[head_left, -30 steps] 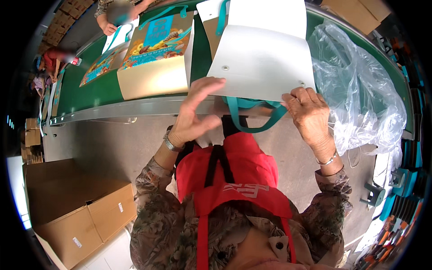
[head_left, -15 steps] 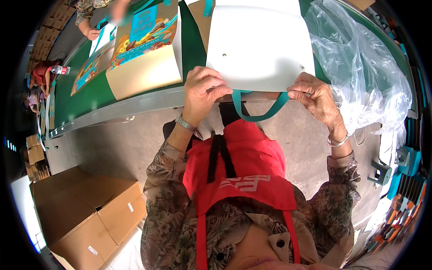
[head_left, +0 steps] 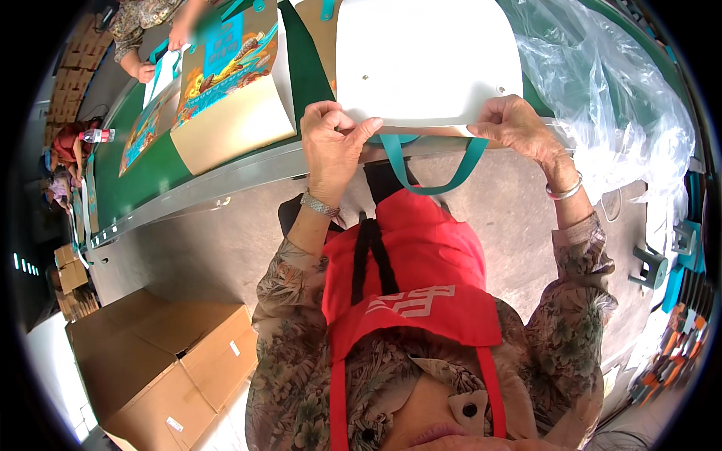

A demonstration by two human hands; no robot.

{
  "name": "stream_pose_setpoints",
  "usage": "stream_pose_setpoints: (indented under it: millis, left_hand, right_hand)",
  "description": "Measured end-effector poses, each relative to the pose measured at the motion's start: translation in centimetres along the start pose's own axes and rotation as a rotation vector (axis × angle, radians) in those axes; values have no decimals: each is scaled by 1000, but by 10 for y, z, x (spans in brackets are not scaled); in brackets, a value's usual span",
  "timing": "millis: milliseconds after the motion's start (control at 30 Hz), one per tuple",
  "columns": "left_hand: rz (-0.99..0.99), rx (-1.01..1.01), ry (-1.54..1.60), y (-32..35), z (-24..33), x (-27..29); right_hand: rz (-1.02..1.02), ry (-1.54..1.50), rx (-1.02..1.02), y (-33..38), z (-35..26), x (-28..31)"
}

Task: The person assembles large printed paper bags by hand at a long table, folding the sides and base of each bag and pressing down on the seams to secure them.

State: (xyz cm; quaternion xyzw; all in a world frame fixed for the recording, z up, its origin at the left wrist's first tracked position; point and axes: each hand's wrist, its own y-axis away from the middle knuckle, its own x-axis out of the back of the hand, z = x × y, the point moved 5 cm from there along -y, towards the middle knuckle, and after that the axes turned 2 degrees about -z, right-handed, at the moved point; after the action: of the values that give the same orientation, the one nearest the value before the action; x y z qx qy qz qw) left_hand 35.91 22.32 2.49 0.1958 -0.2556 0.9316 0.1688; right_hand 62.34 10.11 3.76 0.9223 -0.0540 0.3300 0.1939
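Note:
A white panel (head_left: 429, 56) with two small metal rivets lies in front of me at the table's near edge. From its near edge hangs a teal strap handle (head_left: 438, 184), looped down toward my red apron. My left hand (head_left: 329, 150) pinches the panel's near left corner between thumb and fingers. At the near right corner, my right hand (head_left: 520, 129) is closed on the panel in the same way. The panel's near edge is slightly raised, and its underside is mostly hidden.
Printed gold-and-blue panels (head_left: 233, 64) lie to the left on the green table (head_left: 307, 75). A co-worker's hand (head_left: 141, 71) holds a white piece with a teal strap. Clear plastic sheeting (head_left: 602, 90) covers the right side. Behind stand a cardboard box (head_left: 162, 361) and a stool (head_left: 650, 267).
Both hands and the panel's near edge sit a little farther away in view, and the panel's surface looks more curved. The co-worker's hands have shifted. The whole view has moved slightly.

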Motion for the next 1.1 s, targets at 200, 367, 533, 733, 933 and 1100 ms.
stream_pose_setpoints:
  millis: [200, 367, 533, 733, 933, 1100]
  left_hand:
    - [141, -52, 58, -1, 3, -3]
    - [157, -20, 127, -7, -7, -9]
    - [51, 241, 279, -17, -15, -10]
    - [-207, 674, 319, -43, -7, 11]
    - [2, -382, -599, -44, 78, 23]
    - [-368, -603, -729, -19, 77, -15]
  right_hand:
    - [9, -35, 15, -6, 5, 1]
    - [254, 227, 149, 13, -6, -11]
    - [743, 727, 819, 56, -73, -90]
    - [825, 728, 798, 20, -95, -80]
    - [697, 854, 752, 9, -95, -54]
    - [402, 722, 700, 8, -106, -54]
